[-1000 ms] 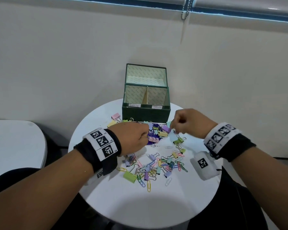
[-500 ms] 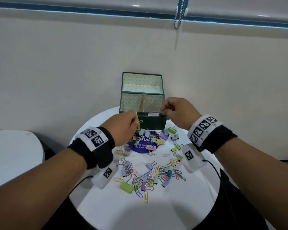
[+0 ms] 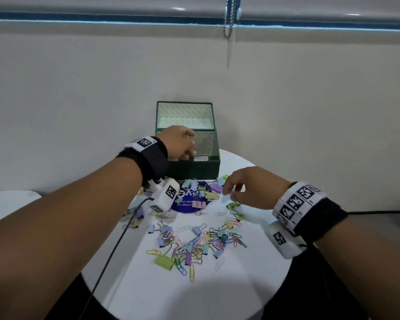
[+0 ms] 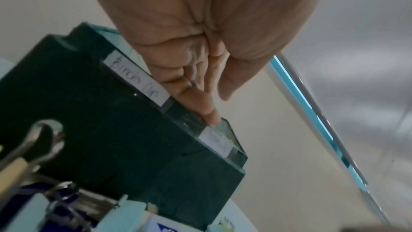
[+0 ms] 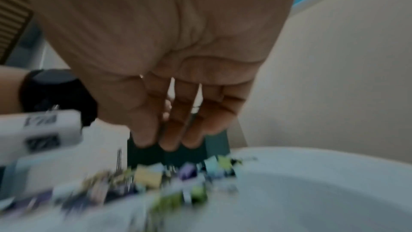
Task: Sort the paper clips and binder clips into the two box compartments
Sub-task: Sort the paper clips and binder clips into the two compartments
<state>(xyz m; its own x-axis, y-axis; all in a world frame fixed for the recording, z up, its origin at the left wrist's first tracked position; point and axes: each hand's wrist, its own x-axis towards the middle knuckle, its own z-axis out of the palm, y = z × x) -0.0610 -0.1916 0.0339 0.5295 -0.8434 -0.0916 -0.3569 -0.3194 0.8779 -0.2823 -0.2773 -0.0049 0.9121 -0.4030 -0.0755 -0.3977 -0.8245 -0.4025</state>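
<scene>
Currently, your hands and the task items stand as follows.
Left hand: you hold it over the left compartment of the green box, above the front wall. Its fingers point down, loosely extended, with nothing visible between them.
Right hand: you hold it low over the far right edge of the clip pile. Its fingers hang down, slightly spread; the wrist view is blurred but shows nothing pinched.
Binder clips: scattered on the round white table in front of the box, just left of your right fingertips.
Paper clips: mixed into the nearer pile, well apart from both hands.
Box labels: handwritten, on the front rim; the left one reads as binder clips.
</scene>
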